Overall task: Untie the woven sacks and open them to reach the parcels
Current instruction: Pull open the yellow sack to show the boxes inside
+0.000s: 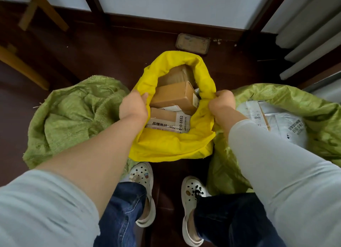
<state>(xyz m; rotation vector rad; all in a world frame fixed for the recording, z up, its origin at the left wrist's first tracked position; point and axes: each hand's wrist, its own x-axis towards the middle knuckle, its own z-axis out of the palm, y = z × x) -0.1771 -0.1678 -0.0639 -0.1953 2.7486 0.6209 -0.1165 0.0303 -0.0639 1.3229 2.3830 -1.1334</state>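
Three sacks stand on the dark floor in front of the person's shoes. The yellow sack is in the middle, its mouth open and its rim rolled down in thick folds. The left hand clenches the rim on its left side and the right hand clenches the rim on its right side, the two held apart. The fingertips of both hands curl into the cloth and cannot be seen. Inside lie cardboard boxes. A brown box sits tilted on top, and a taped box behind it is half under the far rim. A labelled box lies nearest, its print partly covered by the left wrist and the near fold. How deep the pile goes cannot be told. The left sack, green, is crumpled in on itself, so its contents are hidden. The right sack, also green, gapes open on white parcels. These are partly covered by the right forearm, their labels too blurred to read, and the sack's far side is cut off by the frame. A flat, worn pad lies by the wall. Its nature is unclear. A radiator at upper right is cut off by the frame.
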